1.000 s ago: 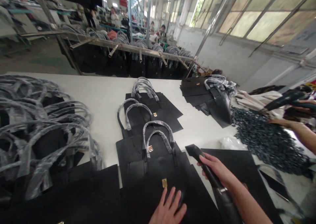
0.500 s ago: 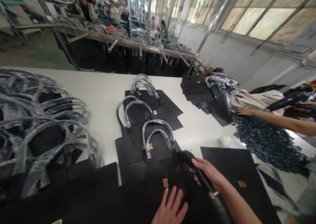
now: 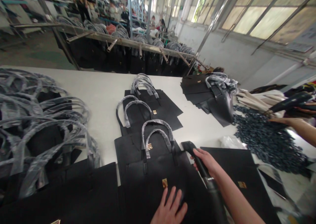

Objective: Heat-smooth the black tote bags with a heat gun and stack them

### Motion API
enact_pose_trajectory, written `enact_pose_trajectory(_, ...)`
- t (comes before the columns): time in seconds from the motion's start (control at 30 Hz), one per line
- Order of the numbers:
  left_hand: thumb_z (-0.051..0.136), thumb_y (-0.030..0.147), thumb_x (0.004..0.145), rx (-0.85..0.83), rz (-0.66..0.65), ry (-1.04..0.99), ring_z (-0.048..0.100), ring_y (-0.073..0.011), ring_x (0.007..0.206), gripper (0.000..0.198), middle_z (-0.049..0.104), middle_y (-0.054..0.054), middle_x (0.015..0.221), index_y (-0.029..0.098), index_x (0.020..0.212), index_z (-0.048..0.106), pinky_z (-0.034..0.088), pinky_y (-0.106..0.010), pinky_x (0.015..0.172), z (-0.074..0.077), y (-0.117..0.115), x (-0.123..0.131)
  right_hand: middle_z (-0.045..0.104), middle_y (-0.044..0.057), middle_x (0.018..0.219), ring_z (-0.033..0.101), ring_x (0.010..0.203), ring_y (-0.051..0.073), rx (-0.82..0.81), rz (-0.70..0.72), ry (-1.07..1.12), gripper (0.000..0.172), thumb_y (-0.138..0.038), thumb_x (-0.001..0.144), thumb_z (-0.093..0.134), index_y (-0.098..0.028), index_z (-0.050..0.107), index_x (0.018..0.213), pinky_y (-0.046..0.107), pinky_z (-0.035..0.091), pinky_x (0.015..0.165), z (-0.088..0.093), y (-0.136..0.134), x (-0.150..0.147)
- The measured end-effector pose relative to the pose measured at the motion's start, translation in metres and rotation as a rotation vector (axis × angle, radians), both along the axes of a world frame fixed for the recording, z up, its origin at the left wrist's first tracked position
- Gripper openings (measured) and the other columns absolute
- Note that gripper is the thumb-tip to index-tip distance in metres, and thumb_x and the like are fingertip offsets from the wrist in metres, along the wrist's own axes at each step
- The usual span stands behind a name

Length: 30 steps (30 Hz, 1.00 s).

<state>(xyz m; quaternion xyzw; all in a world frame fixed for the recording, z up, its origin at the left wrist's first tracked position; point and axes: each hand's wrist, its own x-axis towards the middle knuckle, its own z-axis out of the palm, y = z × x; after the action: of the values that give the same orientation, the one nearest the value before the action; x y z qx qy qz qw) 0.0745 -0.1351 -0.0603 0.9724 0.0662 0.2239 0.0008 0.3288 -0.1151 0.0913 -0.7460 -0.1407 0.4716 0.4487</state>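
Left hand [image 3: 170, 206] flat, fingers spread, on the front black bag [image 3: 145, 192], just below its gold clasp [image 3: 164, 183]. Right hand [image 3: 207, 161] wrapped round a black handheld tool [image 3: 203, 172], wide head pointing up-left, close to the bag's right side; can't tell if the head touches it. Hands well apart. Front bag lies at the near middle of the white table [image 3: 106, 95], two plastic-wrapped handles [image 3: 158, 122] standing up in arches, overlapping more black bags behind it. Left: heap of wrapped handles [image 3: 59, 118] over black bags. Right of the tool: flat black panel [image 3: 229, 161] with gold plate [image 3: 242, 184], crumpled clear plastic [image 3: 232, 141] just beyond its top edge. Past that, a big pile of small dark pieces [image 3: 269, 148], co-worker's hand [image 3: 281, 121] at its top edge. Far right of the table, a fanned stack of black pieces [image 3: 197, 90], wrapped handles bunched at its right. Behind the table, a metal rack [image 3: 148, 48] with black bags hanging, details blurry.
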Motion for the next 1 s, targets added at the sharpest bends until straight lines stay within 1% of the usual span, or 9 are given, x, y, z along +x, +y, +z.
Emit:
enact_pose_trajectory(0.07,0.047,0.041,0.095,0.0,-0.004,0.006,0.043,-0.0319,0.13,0.049,0.04,-0.013,0.147,0.025,0.142,0.038,0.016,-0.053,0.113,-0.001,0.0,0.0,0.06,-0.002,0.071,0.053,0.042,0.008,0.032,-0.037,-0.038,0.021,-0.039,0.089,0.055,-0.019,0.053,0.089,0.021,0.045,0.038,0.004,0.003,0.0)
enact_pose_trajectory(0.13,0.045,0.045,0.095,0.008,0.001,0.01,0.041,-0.0333,0.132,0.051,0.038,-0.014,0.148,0.025,0.142,0.038,0.02,-0.053,0.11,-0.002,-0.001,0.0,0.061,-0.001,0.072,0.054,0.042,0.009,0.03,-0.035,-0.037,0.021,-0.04,0.088,0.057,-0.019,0.053,0.089,0.022,0.045,0.037,0.012,-0.006,-0.004)
enact_pose_trajectory(0.27,0.042,0.059,0.092,0.003,0.005,0.029,0.035,-0.0365,0.135,0.063,0.033,-0.015,0.151,0.025,0.144,0.033,0.024,-0.053,0.106,-0.005,-0.002,0.0,0.065,0.002,0.078,0.056,0.043,0.01,-0.072,0.115,0.052,0.033,-0.047,0.082,0.064,-0.02,0.056,0.099,0.021,0.045,0.036,0.022,-0.041,-0.028)
enact_pose_trajectory(0.37,0.042,0.062,0.091,-0.026,-0.003,0.039,0.033,-0.0374,0.136,0.07,0.03,-0.017,0.152,0.024,0.147,0.027,0.022,-0.054,0.106,-0.006,-0.002,0.0,0.064,0.002,0.08,0.057,0.043,0.01,-0.121,0.191,0.13,0.046,-0.049,0.081,0.064,-0.022,0.052,0.115,0.019,0.045,0.036,0.016,-0.051,-0.05)
enact_pose_trajectory(0.47,0.044,0.063,0.09,-0.071,-0.028,0.053,0.03,-0.0383,0.138,0.074,0.024,-0.018,0.154,0.023,0.149,0.024,0.02,-0.054,0.107,-0.004,-0.002,-0.001,0.062,0.0,0.074,0.055,0.04,0.009,-0.119,0.204,0.15,0.049,-0.048,0.082,0.063,-0.021,0.05,0.121,0.019,0.044,0.034,0.005,-0.035,-0.064)
enact_pose_trajectory(0.63,0.042,0.063,0.091,-0.167,-0.032,0.074,0.026,-0.0375,0.14,0.071,0.02,-0.017,0.156,0.024,0.148,0.026,0.021,-0.054,0.108,0.0,-0.003,-0.002,0.06,-0.001,0.077,0.055,0.041,0.007,-0.061,0.22,0.064,0.035,-0.038,0.091,0.052,-0.021,0.049,0.121,0.017,0.043,0.034,-0.001,-0.002,-0.068)
enact_pose_trajectory(0.73,0.039,0.062,0.092,-0.18,-0.05,0.073,0.027,-0.0369,0.14,0.069,0.021,-0.017,0.156,0.024,0.148,0.027,0.021,-0.054,0.108,0.0,-0.003,-0.002,0.06,-0.001,0.075,0.055,0.04,0.008,-0.091,0.24,0.059,0.034,-0.038,0.092,0.051,-0.019,0.049,0.12,0.017,0.043,0.033,0.004,-0.01,-0.067)
enact_pose_trajectory(0.87,0.042,0.06,0.092,-0.212,-0.067,0.094,0.026,-0.0363,0.14,0.067,0.021,-0.015,0.156,0.023,0.147,0.031,0.019,-0.053,0.11,0.003,-0.001,-0.001,0.059,-0.002,0.073,0.054,0.038,0.008,-0.168,0.278,0.088,0.043,-0.044,0.088,0.055,-0.019,0.048,0.122,0.018,0.043,0.032,0.006,-0.026,-0.066)
enact_pose_trajectory(1.0,0.041,0.057,0.093,-0.245,-0.082,0.11,0.026,-0.0374,0.14,0.063,0.024,-0.016,0.155,0.021,0.144,0.037,0.017,-0.053,0.11,0.012,0.002,-0.002,0.059,-0.002,0.074,0.054,0.04,0.008,-0.091,0.309,0.057,0.044,-0.046,0.085,0.06,-0.02,0.051,0.119,0.018,0.043,0.034,0.003,-0.006,-0.068)
